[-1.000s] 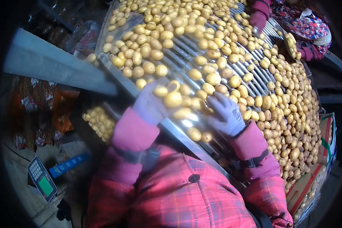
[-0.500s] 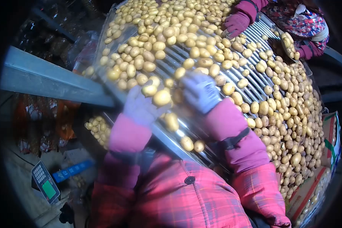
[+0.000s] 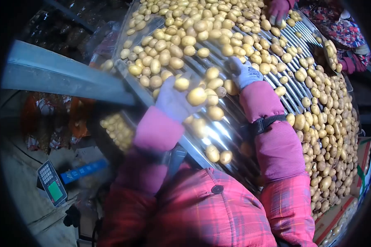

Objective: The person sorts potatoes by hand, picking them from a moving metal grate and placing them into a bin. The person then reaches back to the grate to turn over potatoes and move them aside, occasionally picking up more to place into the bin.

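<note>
My left hand (image 3: 174, 101), in a pale glove, is cupped palm up at the near side of the slatted metal rollers (image 3: 189, 66). Two yellow potatoes lie in it, a larger potato (image 3: 196, 96) and a smaller potato (image 3: 181, 84) by the fingers. My right hand (image 3: 248, 74), also gloved, reaches over the rollers with its back to me, fingers extended and slightly blurred, holding nothing visible. A brownish potato (image 3: 231, 87) sits just below it. Between the hands are several loose potatoes (image 3: 212, 97). Two more potatoes (image 3: 212, 153) lie near my jacket.
Potatoes heap at the far side (image 3: 193, 24) and right side (image 3: 323, 136). Another person's gloved hand (image 3: 278, 11) touches potatoes at the far right. A steel beam (image 3: 66, 76) crosses from the left. Below it are a scale display (image 3: 52, 183) and a container of potatoes (image 3: 118, 131).
My right hand has moved away from me and to the right over the rollers. My left hand has shifted up and right with its two potatoes. The other person's hand has moved farther off.
</note>
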Motion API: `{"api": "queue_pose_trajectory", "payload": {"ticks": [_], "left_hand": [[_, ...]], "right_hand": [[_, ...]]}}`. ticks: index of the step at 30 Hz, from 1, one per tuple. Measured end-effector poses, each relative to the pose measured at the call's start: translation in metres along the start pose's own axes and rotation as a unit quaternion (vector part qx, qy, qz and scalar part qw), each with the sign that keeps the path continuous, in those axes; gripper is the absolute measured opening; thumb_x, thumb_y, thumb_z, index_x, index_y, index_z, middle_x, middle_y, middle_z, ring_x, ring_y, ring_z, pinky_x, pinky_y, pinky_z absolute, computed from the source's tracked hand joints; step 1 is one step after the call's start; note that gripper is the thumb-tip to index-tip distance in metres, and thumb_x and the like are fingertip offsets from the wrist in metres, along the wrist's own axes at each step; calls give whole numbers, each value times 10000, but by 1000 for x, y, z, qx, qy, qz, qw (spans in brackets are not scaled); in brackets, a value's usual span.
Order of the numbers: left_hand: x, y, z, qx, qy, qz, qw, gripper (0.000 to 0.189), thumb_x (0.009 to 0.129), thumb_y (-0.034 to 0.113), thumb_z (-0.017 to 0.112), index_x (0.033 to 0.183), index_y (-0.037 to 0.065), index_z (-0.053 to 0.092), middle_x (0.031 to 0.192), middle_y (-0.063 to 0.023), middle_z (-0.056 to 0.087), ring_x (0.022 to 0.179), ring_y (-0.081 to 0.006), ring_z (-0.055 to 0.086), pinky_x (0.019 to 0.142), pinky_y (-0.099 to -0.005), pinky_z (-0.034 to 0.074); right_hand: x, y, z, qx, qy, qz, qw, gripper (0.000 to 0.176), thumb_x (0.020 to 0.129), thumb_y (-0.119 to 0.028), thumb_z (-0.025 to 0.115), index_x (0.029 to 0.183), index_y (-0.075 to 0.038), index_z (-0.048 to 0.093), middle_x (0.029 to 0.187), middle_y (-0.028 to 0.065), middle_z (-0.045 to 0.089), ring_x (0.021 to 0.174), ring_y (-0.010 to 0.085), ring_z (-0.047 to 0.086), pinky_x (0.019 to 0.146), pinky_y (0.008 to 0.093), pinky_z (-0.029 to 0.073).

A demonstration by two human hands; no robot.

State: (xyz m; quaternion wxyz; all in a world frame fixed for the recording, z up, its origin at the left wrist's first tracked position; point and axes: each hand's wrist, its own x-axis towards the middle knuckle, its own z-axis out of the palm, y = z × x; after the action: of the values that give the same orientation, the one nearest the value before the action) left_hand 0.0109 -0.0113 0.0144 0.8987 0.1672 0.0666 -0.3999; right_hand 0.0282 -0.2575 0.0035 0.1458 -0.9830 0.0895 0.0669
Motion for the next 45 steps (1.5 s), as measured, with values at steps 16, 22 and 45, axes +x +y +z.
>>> {"api": "queue_pose_trajectory", "payload": {"ticks": [16,22,45], "left_hand": [[-4,3,9,17,-15,-30,999,623,909,566,343,1272,69,438,1167,-154,539,949,-277,579,783,-377,486],[-4,4,8,67,77,-52,993,620,864,615,392,1213,114,502,1055,-112,573,781,-235,552,629,-343,431],[2,-1,8,-28,94,23,995,503,913,521,396,1130,78,496,1227,-152,508,1147,-411,477,765,-479,483]], "right_hand": [[-43,3,-35,430,86,56,897,311,859,-271,589,1109,-88,614,772,69,625,650,187,595,605,324,491],[-57,-10,31,-31,212,-315,925,383,669,-226,648,1035,-170,552,1088,81,542,1033,289,507,804,451,417],[20,29,19,-121,209,-130,962,344,766,-368,616,1065,-200,584,974,94,592,902,293,577,794,446,418]]}}
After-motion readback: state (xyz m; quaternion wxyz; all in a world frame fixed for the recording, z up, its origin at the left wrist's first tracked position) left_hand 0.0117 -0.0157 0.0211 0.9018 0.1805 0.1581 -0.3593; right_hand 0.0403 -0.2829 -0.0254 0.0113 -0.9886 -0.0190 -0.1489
